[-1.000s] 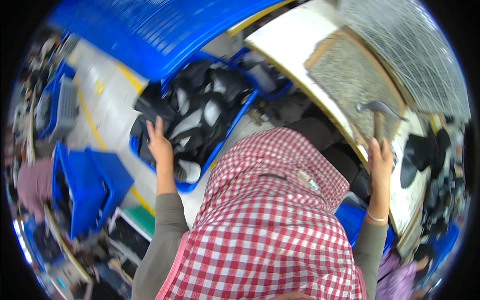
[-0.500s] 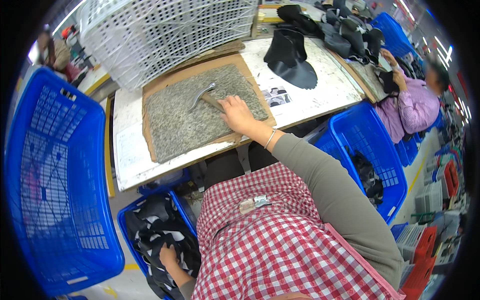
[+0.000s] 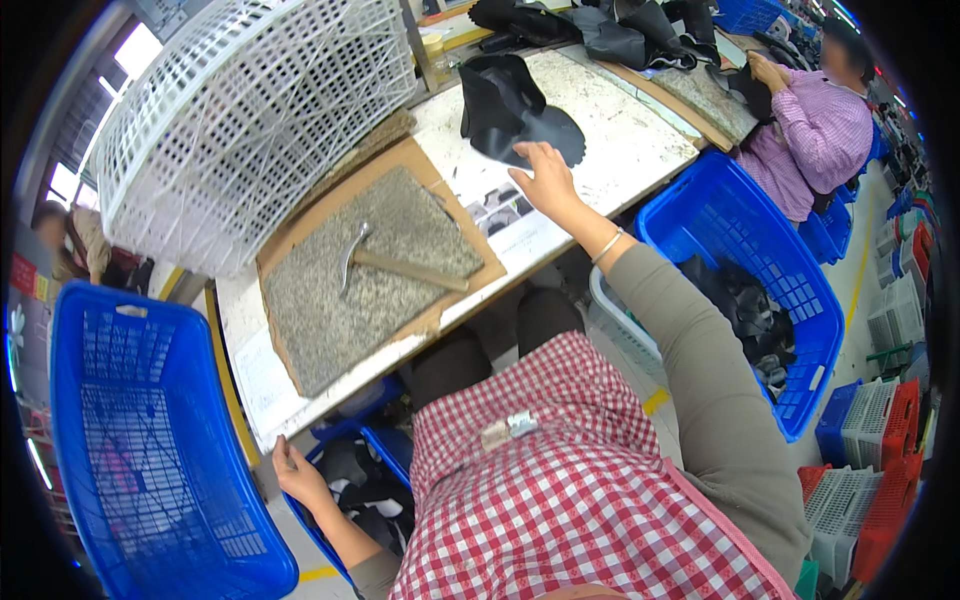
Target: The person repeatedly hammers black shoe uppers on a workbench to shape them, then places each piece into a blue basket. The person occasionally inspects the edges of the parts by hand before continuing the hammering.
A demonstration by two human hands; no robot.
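Note:
My right hand (image 3: 548,182) is open, its fingers stretched over the near edge of a curved black leather-like piece (image 3: 545,125) on the white worktable (image 3: 420,335). That piece lies beside another folded black piece (image 3: 497,92) with a scalloped edge. A hammer (image 3: 405,268) with a wooden handle rests untouched on a grey, rough-surfaced pad (image 3: 370,310). At the table's near left corner, my left hand (image 3: 303,480) hangs with loosely bent fingers and nothing visible in them. Below it stands a blue bin (image 3: 385,445) of black pieces.
A white plastic crate (image 3: 250,130) stands at the back of the table. A large blue basket (image 3: 150,450) is on the left; another blue basket (image 3: 790,310) with black pieces is on the right. A co-worker (image 3: 815,130) in a pink shirt handles black material at far right.
My right hand has let go of the hammer and moved right to the black piece. My left hand has come up out of the blue bin to the table corner. The view has turned.

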